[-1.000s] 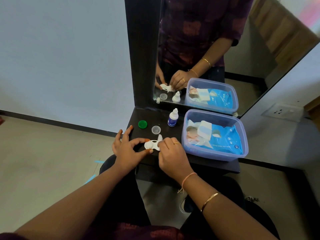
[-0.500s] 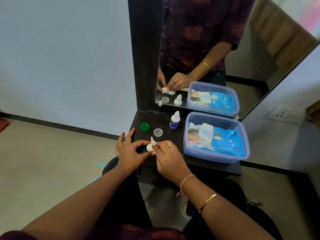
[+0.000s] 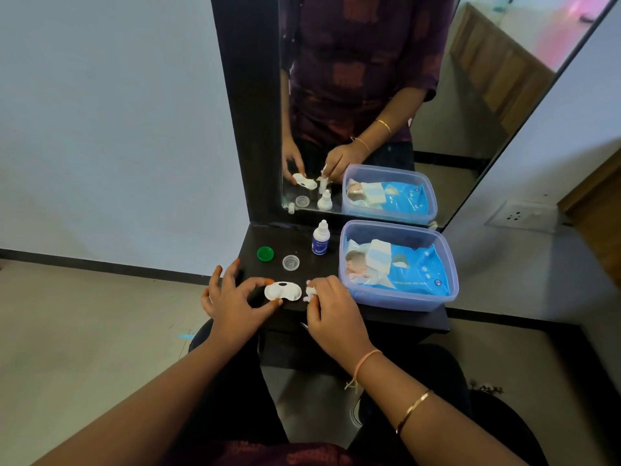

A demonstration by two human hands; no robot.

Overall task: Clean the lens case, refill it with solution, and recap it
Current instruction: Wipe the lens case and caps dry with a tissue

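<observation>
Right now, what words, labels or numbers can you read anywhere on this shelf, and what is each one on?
"72": in a small round badge at the lower right corner of the blue wipes pack, inside the clear plastic tub.
A line of white print along the pack's lower edge: too blurred to read for certain.
Dark blue label on the solution bottle: too small to read.
Lens case, green cap, clear cap: no text visible.

At centre right we see a clear plastic tub [image 3: 433,299] on the dark counter [image 3: 403,319], holding a blue pack of wet wipes [image 3: 408,269]. Above it a dark-framed mirror [image 3: 470,105] repeats the tub and shows a person's patterned maroon top. We find a white wall socket [image 3: 524,216] at the right edge, a pale blue wall at upper left, and beige floor with a dark skirting strip at lower left.
</observation>
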